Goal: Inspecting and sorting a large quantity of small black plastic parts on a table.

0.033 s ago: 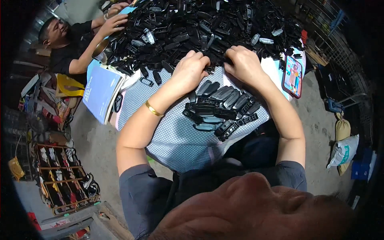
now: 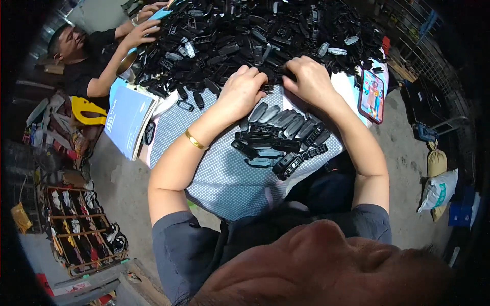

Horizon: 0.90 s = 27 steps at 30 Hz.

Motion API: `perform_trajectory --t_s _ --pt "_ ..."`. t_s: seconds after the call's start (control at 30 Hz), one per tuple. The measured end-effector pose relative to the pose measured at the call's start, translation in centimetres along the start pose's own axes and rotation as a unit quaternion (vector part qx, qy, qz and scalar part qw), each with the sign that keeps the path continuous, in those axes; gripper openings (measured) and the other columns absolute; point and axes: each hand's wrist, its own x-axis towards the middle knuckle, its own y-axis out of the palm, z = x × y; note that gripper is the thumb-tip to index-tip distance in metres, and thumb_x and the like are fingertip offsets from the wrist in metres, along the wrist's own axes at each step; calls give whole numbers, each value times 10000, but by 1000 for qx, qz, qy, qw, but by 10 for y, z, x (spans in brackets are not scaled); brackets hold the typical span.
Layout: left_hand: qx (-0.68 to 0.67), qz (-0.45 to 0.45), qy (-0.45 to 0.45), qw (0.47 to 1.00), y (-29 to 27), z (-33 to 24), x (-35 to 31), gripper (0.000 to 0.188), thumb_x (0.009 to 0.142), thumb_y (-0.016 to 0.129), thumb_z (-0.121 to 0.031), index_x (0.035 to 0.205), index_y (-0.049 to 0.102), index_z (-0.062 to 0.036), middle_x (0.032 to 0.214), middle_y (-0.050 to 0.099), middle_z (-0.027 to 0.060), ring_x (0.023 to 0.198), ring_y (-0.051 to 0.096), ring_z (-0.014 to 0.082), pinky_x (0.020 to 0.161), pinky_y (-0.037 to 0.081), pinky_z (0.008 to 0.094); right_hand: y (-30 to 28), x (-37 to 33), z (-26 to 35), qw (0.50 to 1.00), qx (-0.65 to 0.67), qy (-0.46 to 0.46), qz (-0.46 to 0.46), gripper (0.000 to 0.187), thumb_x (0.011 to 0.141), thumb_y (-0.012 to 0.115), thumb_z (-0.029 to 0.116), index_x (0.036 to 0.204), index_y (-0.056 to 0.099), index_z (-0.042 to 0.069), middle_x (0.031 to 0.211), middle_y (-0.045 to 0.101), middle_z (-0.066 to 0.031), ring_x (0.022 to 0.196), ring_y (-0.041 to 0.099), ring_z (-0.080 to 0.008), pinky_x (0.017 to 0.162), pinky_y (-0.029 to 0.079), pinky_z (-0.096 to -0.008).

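In the head view, your left hand (image 2: 241, 87) and right hand (image 2: 310, 77) curl at the near edge of a heap of black plastic parts (image 2: 224, 48), their grip impossible to tell. A small batch (image 2: 286, 127) lies lined up nearer you, most seemingly left heaped; a book (image 2: 127, 120) and phone (image 2: 372, 96) lie apart from your hands.

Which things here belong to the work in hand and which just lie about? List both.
Apparently in the work:
large pile of black parts, at left hand and right hand
smaller group of black and grey parts

Apparently just lying about:
phone, to the right
blue-covered book, to the left
white sack, far right
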Motion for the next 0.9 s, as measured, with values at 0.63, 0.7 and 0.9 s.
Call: perform_trajectory --t_s 0.63,0.7,0.9 --pt "-629 -6 -289 722 -10 8 6 282 883 528 -171 1085 555 23 702 599 60 503 564 91 416 416 171 4 5 17 938 319 -62 -117 243 846 502 36 1071 574 -20 837 550 -101 759 539 -193 679 429 -273" --pt "-713 -33 -257 652 -7 5 4 305 895 505 -163 1132 519 30 747 601 90 559 592 123 477 469 192 6 4 17 943 292 -15 -161 208 835 536 38 1024 609 -6 795 557 -89 688 544 -190 622 434 -263" --pt "-637 -39 -178 749 -7 -4 3 347 892 497 -91 1220 463 17 809 602 99 607 589 113 540 494 218 6 4 12 914 376 56 -140 167 814 600 75 963 647 15 767 602 -82 670 575 -137 598 450 -243"
